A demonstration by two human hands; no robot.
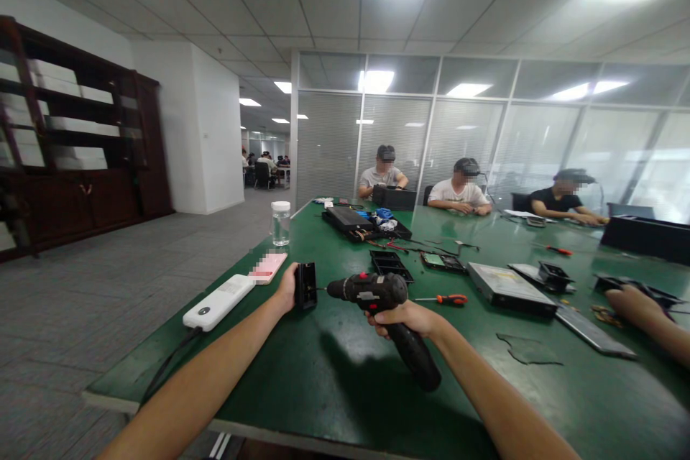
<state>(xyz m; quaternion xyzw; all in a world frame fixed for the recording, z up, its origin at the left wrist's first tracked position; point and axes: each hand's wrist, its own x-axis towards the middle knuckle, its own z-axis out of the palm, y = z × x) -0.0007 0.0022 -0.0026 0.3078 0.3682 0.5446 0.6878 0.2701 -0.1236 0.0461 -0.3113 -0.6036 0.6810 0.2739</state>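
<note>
The right hand (402, 319) is gripping a black, pistol-shaped drill (371, 289) above the smooth green table (269, 402), its thin bit pointing at a boxy black part (306, 286). The left hand (290, 289) is clasping that part upright, near a glossy white power bank (220, 302).

The tabletop (259, 388) is plain green. The screwdriver (451, 300) at three o'clock is orange and black.

Bare left hand (287, 291) and right hand (404, 319), bare forearms (215, 381) tapering toward the wrists.
</note>
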